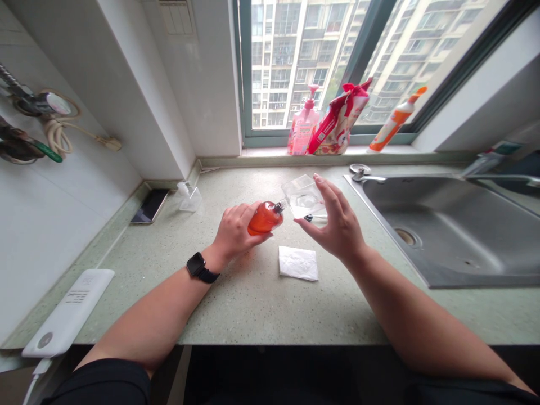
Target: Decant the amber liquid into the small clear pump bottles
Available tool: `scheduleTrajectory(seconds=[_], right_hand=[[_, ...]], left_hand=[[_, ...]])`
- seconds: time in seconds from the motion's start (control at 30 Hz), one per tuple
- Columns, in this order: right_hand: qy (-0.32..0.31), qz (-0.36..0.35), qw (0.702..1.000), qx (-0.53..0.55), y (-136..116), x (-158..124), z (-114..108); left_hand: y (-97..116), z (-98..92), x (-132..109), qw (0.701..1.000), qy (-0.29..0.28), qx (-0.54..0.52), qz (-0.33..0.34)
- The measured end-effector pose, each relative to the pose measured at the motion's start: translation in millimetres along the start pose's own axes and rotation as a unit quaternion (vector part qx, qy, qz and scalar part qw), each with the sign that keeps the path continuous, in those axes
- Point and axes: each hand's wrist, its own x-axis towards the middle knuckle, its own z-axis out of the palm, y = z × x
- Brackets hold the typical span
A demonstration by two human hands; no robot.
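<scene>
My left hand (236,230) is wrapped round an amber bottle (265,219) of orange-red liquid. The bottle is tilted, its uncapped threaded neck pointing right. Between the thumb and fingers of my right hand (340,219) is a clear square plastic container (301,194), also tilted. The bottle's neck is right by the container's near left side; I cannot tell whether they touch. Partly hidden behind my right thumb lies a small black-tipped piece (309,217), perhaps a pump head. A folded white tissue (297,263) lies on the counter below my hands.
On the speckled counter (236,304), a small clear dispenser with a white pump (188,197), a phone (150,206) and a white power bank (70,312) are at left. The steel sink (442,225) is at right. A pink pump bottle (302,129), red pouch (340,121) and orange-white bottle (396,121) line the sill.
</scene>
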Motion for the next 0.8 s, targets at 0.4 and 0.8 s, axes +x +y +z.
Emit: scheduleTrajectory(seconds=[0.4, 0.8], right_hand=[[0.001, 0.002, 1.000, 0.019, -4.6, 3.8, 2.9], [-0.031, -0.018, 0.999, 0.014, -10.6, 25.2, 3.2]], left_hand=[[-1.5, -0.5, 0.4, 1.000, 0.017, -0.009, 0.008], [-11.2, 8.9, -0.3, 0.998, 0.049, -0.028, 0.002]])
